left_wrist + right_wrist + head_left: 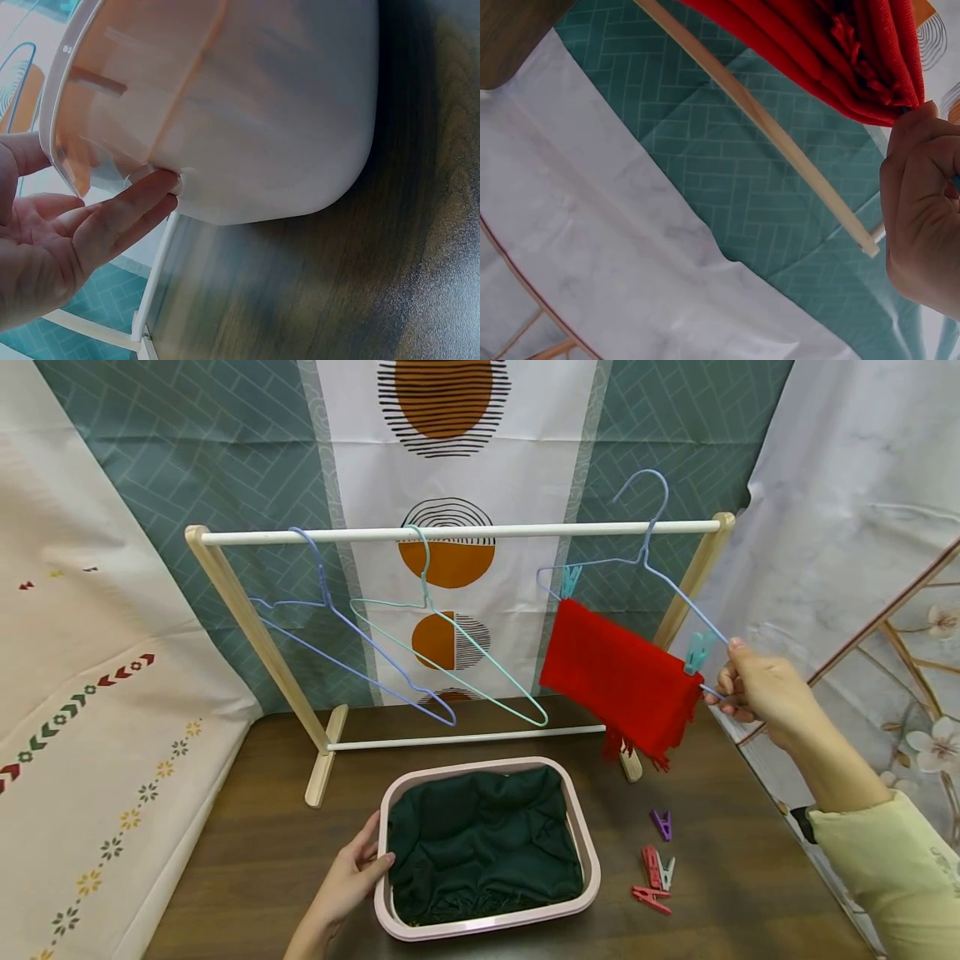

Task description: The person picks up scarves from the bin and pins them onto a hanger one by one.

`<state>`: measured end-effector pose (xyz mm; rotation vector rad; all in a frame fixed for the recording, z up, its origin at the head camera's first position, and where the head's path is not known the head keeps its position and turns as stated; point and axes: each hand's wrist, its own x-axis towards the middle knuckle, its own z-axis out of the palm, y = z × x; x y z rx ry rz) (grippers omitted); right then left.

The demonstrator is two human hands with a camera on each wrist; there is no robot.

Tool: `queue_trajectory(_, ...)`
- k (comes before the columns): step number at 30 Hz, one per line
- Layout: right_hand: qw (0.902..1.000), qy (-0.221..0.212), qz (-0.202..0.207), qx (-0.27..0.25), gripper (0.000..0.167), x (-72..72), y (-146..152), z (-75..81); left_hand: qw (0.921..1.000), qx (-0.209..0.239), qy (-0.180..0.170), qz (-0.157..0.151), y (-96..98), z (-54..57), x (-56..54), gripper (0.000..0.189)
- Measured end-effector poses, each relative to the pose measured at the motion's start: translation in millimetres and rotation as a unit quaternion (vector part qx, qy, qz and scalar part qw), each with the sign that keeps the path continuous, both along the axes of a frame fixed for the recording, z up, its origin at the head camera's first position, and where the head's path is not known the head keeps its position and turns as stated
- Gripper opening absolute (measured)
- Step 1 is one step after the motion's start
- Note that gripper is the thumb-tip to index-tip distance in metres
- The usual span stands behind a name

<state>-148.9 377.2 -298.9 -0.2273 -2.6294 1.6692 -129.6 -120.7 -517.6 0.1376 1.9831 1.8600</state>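
My right hand (pixel 765 685) grips the right end of a lavender wire hanger (pixel 684 600). The hanger is tilted, its hook standing above the rail. Folded over it hangs a red fringed scarf (pixel 615 672), with a teal clothespin (pixel 571 582) at the left and another teal clothespin (pixel 697 652) at the right. In the right wrist view the scarf (pixel 825 67) bunches beside my fingers. My left hand (pixel 345 872) holds the left side of a pale pink basket (pixel 592 860), thumb at the rim and fingers against the outer wall. Dark green cloth (pixel 480 835) fills the basket.
A white rail (pixel 510 532) on a wooden stand spans the back of the table. From it hang a blue hanger (pixel 360 639) and a mint-green hanger (pixel 480 647). Right of the basket lie a purple clothespin (pixel 663 827) and several red and grey clothespins (pixel 651 868).
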Motion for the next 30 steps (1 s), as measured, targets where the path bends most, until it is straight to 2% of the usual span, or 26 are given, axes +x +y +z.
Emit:
queue_trajectory(8,0.9998,-0.005,0.0,0.018,0.059,-1.6,-7,-8.1,1.0,0.003,-0.003,0.001,-0.5,0.3,0.3,0.07)
queue_trajectory(25,0.9959,-0.026,-0.007,0.086,0.064,-0.7,-7,-38.9,1.0,-0.008,-0.001,-0.002,-1.3,0.1,0.0,0.07)
queue_trajectory(30,0.9959,-0.034,0.0,0.083,0.067,-1.1,-6,-43.6,1.0,-0.004,-0.001,-0.002,-1.4,-0.2,0.5,0.071)
